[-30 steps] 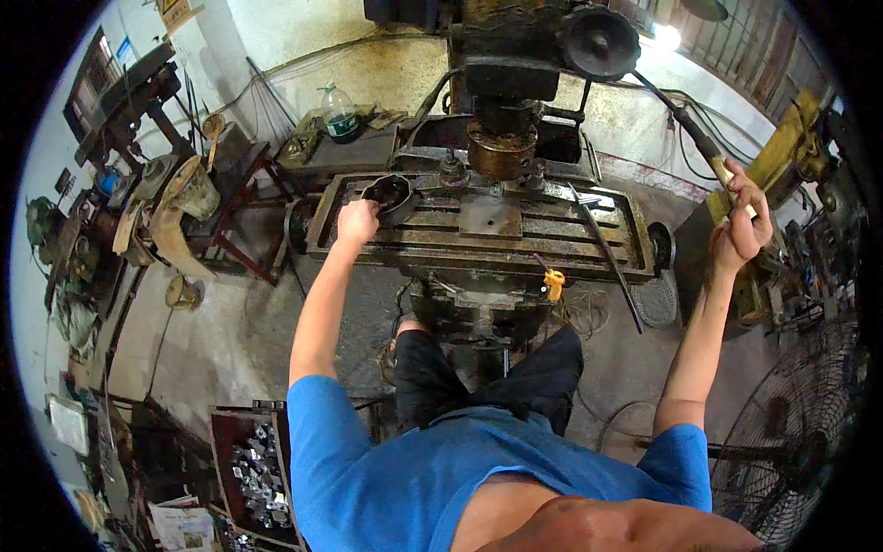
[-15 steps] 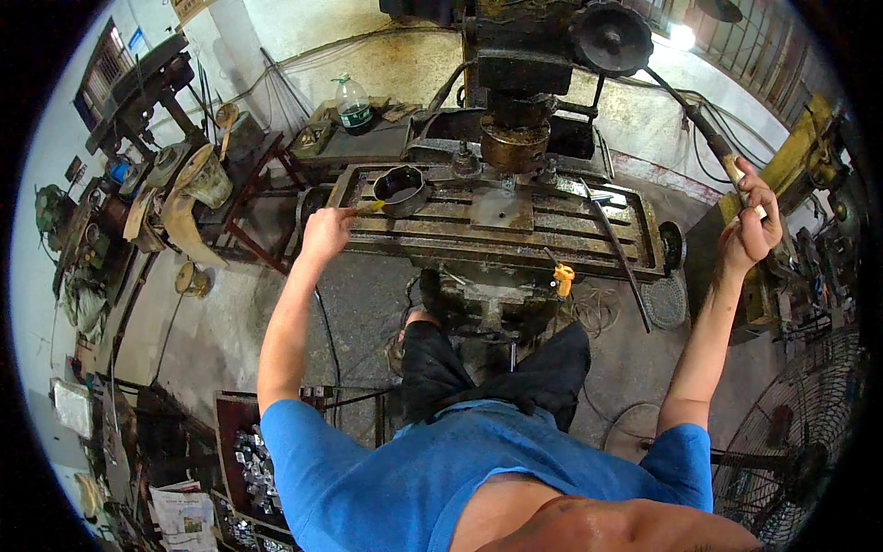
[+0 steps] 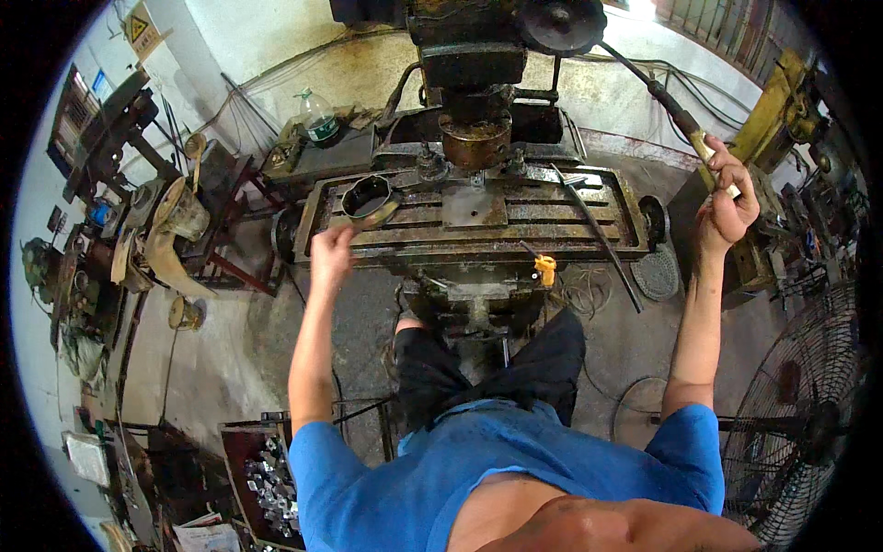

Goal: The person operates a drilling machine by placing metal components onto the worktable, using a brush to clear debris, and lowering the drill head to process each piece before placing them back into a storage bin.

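My left hand (image 3: 331, 253) is closed, apparently round the handle of a brush (image 3: 375, 219), whose far part is smeared by motion. The brush points right, past the near side of a dark round pan (image 3: 365, 189) on the slotted machine table (image 3: 418, 235). My right hand (image 3: 731, 202) is raised, its fingers wrapped round the pale end of a long lever (image 3: 676, 113) reaching down from the machine head. Beneath the machine's round spindle (image 3: 475, 138) lies a square metal plate (image 3: 475, 208) with a small hole.
A metal bar (image 3: 602, 237) leans over the table's right part. At the front edge hangs a yellow air gun (image 3: 544, 270). Low on the right stands a large fan (image 3: 796, 414). Behind the table is a plastic bottle (image 3: 319, 118); a bin of metal pieces (image 3: 271, 483) sits lower left.
The view has shifted, so the machine appears further left. My left hand has moved right relative to the table, swinging the brush toward the pan's near right side. My right hand stays on the lever.
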The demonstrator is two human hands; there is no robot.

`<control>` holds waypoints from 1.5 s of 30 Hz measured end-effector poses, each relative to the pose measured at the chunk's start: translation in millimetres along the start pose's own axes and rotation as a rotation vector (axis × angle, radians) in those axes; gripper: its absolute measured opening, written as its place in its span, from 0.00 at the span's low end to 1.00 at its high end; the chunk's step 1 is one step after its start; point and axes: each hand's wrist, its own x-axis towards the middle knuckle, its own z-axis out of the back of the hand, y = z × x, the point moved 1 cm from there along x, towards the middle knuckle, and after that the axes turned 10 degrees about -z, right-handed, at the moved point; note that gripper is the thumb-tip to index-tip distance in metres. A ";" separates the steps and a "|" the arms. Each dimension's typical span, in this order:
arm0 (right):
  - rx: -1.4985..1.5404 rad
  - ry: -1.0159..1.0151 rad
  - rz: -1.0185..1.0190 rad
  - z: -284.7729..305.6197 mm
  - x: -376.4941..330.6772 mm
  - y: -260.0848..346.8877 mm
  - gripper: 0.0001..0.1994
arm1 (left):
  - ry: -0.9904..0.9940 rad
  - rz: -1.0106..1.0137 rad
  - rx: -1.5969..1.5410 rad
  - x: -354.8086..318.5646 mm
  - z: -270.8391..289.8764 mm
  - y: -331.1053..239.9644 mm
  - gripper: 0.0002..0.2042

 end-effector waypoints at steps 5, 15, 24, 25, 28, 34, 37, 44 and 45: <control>0.023 -0.007 -0.004 -2.8 2.8 2.3 0.06 | 0.025 -0.034 -0.262 32.5 -98.1 -8.4 0.12; -0.016 -0.081 -0.031 -8.5 -4.4 0.6 0.06 | -0.102 -0.138 -0.190 67.1 -204.6 25.2 0.11; 0.023 -0.072 -0.055 -4.6 -20.4 -11.3 0.06 | 0.011 -0.104 -0.210 50.5 -180.9 7.8 0.13; 0.020 -0.073 -0.054 -2.9 -22.1 -11.9 0.06 | 0.023 -0.106 -0.218 47.0 -175.9 4.2 0.13; 0.013 -0.071 -0.059 -4.0 -26.3 -11.0 0.06 | 0.067 -0.139 -0.186 34.6 -143.5 5.7 0.12; 0.021 -0.097 -0.090 -2.9 -36.2 -16.6 0.04 | -0.305 -0.531 0.287 38.5 -60.1 29.5 0.11; 0.023 -0.075 -0.076 0.6 -40.4 -22.0 0.05 | -0.252 -0.470 0.596 47.0 -39.8 31.8 0.10; 0.043 -0.032 -0.045 8.2 -50.8 -37.7 0.10 | 0.072 -0.393 0.840 35.9 -38.2 35.6 0.18; 0.045 -0.031 -0.047 9.2 -51.4 -38.2 0.10 | 0.058 -0.386 0.839 36.5 -38.8 34.3 0.19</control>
